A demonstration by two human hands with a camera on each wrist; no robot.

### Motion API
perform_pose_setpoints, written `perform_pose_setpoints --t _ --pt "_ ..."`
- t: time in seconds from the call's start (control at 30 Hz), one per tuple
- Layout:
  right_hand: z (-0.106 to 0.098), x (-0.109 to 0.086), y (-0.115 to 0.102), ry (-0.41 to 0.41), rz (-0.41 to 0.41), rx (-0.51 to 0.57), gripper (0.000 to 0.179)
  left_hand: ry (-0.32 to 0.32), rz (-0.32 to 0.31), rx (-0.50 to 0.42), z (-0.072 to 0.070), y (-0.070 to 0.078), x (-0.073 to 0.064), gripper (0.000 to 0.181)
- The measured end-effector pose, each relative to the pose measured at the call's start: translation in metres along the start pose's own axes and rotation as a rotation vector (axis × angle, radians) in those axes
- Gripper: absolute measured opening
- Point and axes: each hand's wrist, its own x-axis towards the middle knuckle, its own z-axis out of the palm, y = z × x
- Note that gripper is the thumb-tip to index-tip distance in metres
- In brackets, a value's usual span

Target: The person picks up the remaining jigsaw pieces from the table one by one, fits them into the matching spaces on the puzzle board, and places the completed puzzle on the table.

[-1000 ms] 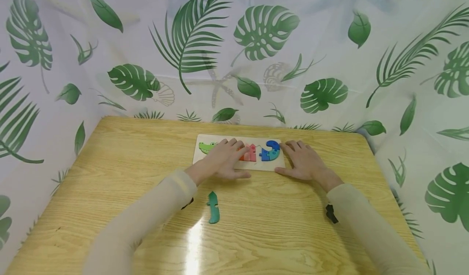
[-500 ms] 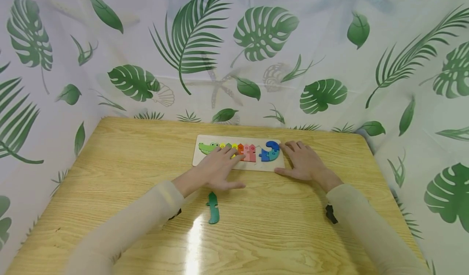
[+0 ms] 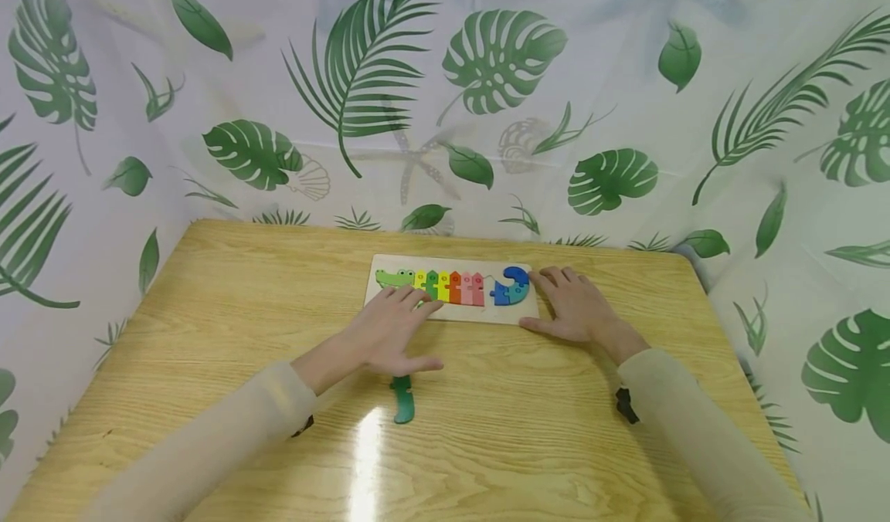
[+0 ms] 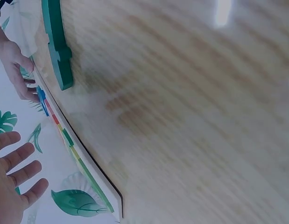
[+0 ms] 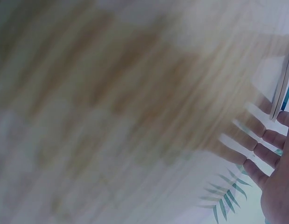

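A pale wooden puzzle board carries a crocodile of coloured pieces: a green head, several yellow-to-pink body pieces and a blue tail. Bare board shows between the pink and blue pieces. My left hand, fingers spread and holding nothing, is over the board's front left part. Just below its thumb a loose teal puzzle piece lies on the table, its upper end hidden by the hand; the left wrist view shows more of this teal piece. My right hand rests at the board's right edge, fingers extended.
The board lies near the back of a wood-grain table. Behind and at the sides hangs a white cloth printed with green leaves. A bright reflection shows on the tabletop at front centre.
My left hand has moved left and toward me off the coloured body pieces, uncovering them and covering the top of the teal piece. The right hand has stayed at the board's edge.
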Motion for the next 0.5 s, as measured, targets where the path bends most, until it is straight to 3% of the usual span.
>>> perform_pose_setpoints --t 0.23,0.5 --pt "0.001 0.001 0.001 0.0 0.004 0.001 0.108 0.025 -0.012 -0.006 0.002 0.001 -0.018 0.097" --pt "0.0 0.001 0.0 -0.013 0.01 0.009 0.107 -0.006 -0.019 0.003 0.004 0.007 -0.035 0.1"
